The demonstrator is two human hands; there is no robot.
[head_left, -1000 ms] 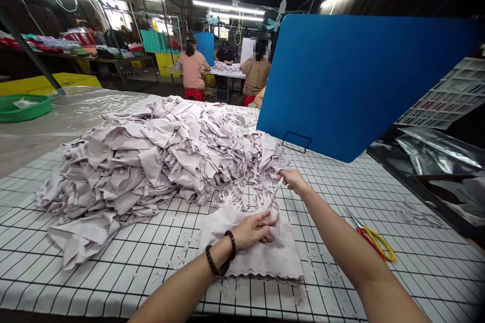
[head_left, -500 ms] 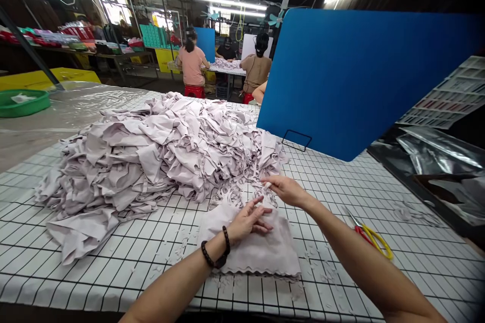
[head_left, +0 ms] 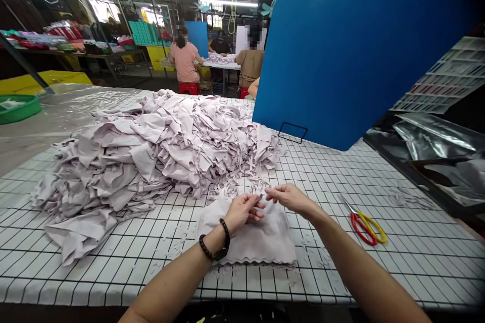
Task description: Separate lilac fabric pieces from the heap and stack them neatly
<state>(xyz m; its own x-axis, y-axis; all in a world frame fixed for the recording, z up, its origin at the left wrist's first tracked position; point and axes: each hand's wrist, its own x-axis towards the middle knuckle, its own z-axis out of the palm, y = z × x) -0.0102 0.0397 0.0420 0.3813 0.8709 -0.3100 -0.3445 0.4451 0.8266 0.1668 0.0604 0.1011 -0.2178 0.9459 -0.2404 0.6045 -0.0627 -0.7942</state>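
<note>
A stack of pale lilac fabric pieces with wavy front edges lies flat before me. Above it my left hand, with dark beaded bands at the wrist, has thumb and fingers pinched together. What it pinches is too small to make out. Close by on the right, my right hand is also closed in a pinch, with a bit of pale fabric strap at its fingertips. Behind the hands lie thin looped fabric straps, reaching towards a large heap of the same lilac fabric pieces.
Scissors with red and yellow handles lie right of my arm. A blue board stands behind, near a black wire bracket. Small fabric scraps dot the grid-patterned tablecloth. A green basin is far left; people sit beyond.
My left fingers have gone from spread over the stack to a pinch. The right hand has come slightly down and nearer the left. The whole view has shifted a little.
</note>
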